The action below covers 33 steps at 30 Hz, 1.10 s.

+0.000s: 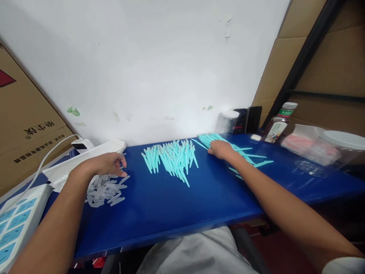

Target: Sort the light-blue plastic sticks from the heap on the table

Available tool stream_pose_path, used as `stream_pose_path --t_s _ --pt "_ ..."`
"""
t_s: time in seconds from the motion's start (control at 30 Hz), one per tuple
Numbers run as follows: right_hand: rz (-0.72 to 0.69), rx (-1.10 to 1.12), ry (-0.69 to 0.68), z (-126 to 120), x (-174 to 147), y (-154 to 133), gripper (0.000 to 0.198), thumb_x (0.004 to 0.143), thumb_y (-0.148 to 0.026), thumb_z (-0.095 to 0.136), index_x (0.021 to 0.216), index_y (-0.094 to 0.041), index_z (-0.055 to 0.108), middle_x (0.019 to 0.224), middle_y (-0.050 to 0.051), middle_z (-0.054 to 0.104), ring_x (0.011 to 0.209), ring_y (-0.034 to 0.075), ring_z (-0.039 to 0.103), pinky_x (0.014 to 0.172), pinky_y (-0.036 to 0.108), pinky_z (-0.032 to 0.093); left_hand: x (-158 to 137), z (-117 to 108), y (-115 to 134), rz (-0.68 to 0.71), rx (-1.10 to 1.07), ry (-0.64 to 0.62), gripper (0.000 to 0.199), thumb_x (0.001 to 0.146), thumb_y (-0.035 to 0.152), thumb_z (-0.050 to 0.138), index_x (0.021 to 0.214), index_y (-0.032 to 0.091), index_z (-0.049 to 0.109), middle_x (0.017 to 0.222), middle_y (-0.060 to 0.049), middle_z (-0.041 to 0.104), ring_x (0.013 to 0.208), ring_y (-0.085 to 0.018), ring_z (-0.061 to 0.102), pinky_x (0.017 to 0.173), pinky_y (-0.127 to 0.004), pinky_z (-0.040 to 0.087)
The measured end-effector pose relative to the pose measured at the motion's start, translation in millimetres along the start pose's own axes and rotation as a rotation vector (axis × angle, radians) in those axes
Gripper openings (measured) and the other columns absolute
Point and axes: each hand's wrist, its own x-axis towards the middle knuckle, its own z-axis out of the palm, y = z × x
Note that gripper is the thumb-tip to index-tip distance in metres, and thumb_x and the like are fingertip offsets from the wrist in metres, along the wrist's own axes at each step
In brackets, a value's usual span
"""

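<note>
A heap of turquoise plastic sticks [171, 156] lies in the middle of the blue table [182, 205]. A second spread of the same sticks [248, 155] lies to the right. My right hand [221, 149] rests on that spread, fingers down on the sticks. My left hand [107, 164] hovers over a pile of small clear plastic caps [104, 190] at the left, fingers curled and touching the pile's top. Whether either hand grips a piece is hidden.
A white power strip [17, 220] and a cable lie at the far left beside cardboard boxes [25, 129]. White bags [85, 156] lie behind the caps. Clear jars [226, 123], a bottle [278, 125] and a plastic tub [327, 150] stand at the back right.
</note>
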Motion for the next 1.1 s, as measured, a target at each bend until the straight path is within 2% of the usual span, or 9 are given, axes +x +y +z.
stream_pose_path --t_s 0.1,0.3,0.43,0.57,0.67,0.77,0.9,1.0,1.1 --pt "0.015 0.011 0.025 -0.7 -0.8 0.2 0.025 0.097 -0.030 0.057 0.099 -0.012 0.074 0.102 0.022 0.075 0.093 0.031 0.071 0.070 0.033 0.043 -0.2 -2.0 -0.1 -0.005 0.005 0.011 0.054 0.062 0.063 0.082 0.094 0.020 0.077 0.089 -0.010 0.075 0.079 -0.029 0.070 0.064 -0.032 0.050" --pt "0.047 0.080 0.165 1.7 3.1 2.8 0.037 0.106 -0.027 0.037 0.130 -0.005 0.054 0.114 0.028 0.071 0.104 0.036 0.069 0.077 0.036 0.043 3.3 6.9 8.5 -0.009 -0.010 -0.152 0.051 0.054 0.061 0.086 0.088 0.024 0.080 0.085 -0.005 0.076 0.079 -0.026 0.070 0.064 -0.031 0.050" --pt "0.010 0.158 0.200 8.6 8.6 3.8 0.034 0.108 -0.030 0.034 0.126 -0.007 0.052 0.111 0.027 0.071 0.100 0.035 0.068 0.078 0.036 0.041 7.6 16.0 12.9 0.027 0.016 -0.162 0.037 0.062 0.058 0.081 0.075 0.023 0.077 0.077 -0.006 0.074 0.073 -0.025 0.067 0.062 -0.031 0.047" --pt "-0.064 0.273 0.236 9.9 7.2 -1.5 0.026 0.108 -0.031 0.037 0.113 -0.013 0.055 0.107 0.021 0.072 0.091 0.028 0.066 0.073 0.033 0.039 2.8 16.5 25.2 0.117 -0.074 -0.176 0.041 0.072 0.063 0.073 0.076 0.022 0.071 0.073 -0.005 0.071 0.066 -0.022 0.063 0.057 -0.030 0.045" --pt "-0.156 0.365 0.251 4.7 0.7 -9.2 0.023 0.108 -0.030 0.038 0.103 -0.016 0.056 0.100 0.013 0.073 0.084 0.021 0.064 0.072 0.029 0.040 -2.0 12.7 40.8 0.235 -0.178 -0.089 0.043 0.079 0.064 0.069 0.088 0.022 0.072 0.075 -0.004 0.070 0.068 -0.019 0.064 0.060 -0.028 0.050" --pt "-0.291 0.526 0.248 -1.9 -6.9 -17.2 0.027 0.108 -0.032 0.038 0.094 -0.018 0.056 0.089 0.007 0.072 0.078 0.016 0.062 0.073 0.026 0.042 -1.7 12.7 58.7 0.344 -0.380 0.105 0.047 0.084 0.061 0.069 0.109 0.022 0.073 0.086 -0.004 0.075 0.075 -0.018 0.069 0.072 -0.031 0.057" --pt "-0.466 0.912 0.175 -9.6 -18.5 -26.9 0.036 0.102 -0.047 0.049 0.088 -0.016 0.061 0.081 0.006 0.070 0.072 0.016 0.058 0.071 0.028 0.042 5.6 26.7 81.8 0.389 -0.777 0.378 0.045 0.079 0.054 0.080 0.102 0.016 0.076 0.099 -0.012 0.080 0.089 -0.026 0.076 0.078 -0.036 0.062" --pt "-0.496 1.059 0.075 -13.8 -28.3 -34.5 0.046 0.093 -0.061 0.060 0.094 -0.015 0.065 0.079 0.005 0.069 0.063 0.013 0.050 0.062 0.027 0.038 10.3 42.3 96.8 0.391 -0.957 0.465 0.047 0.074 0.049 0.087 0.105 0.015 0.078 0.101 -0.014 0.081 0.090 -0.028 0.078 0.075 -0.036 0.063" --pt "-0.540 1.139 0.022 -14.9 -35.4 -41.5 0.050 0.089 -0.064 0.065 0.098 -0.015 0.066 0.079 0.003 0.070 0.058 0.010 0.044 0.057 0.026 0.033 12.1 54.2 108.5 0.390 -1.005 0.503 0.044 0.073 0.047 0.089 0.101 0.014 0.080 0.095 -0.014 0.081 0.085 -0.027 0.078 0.068 -0.034 0.063"
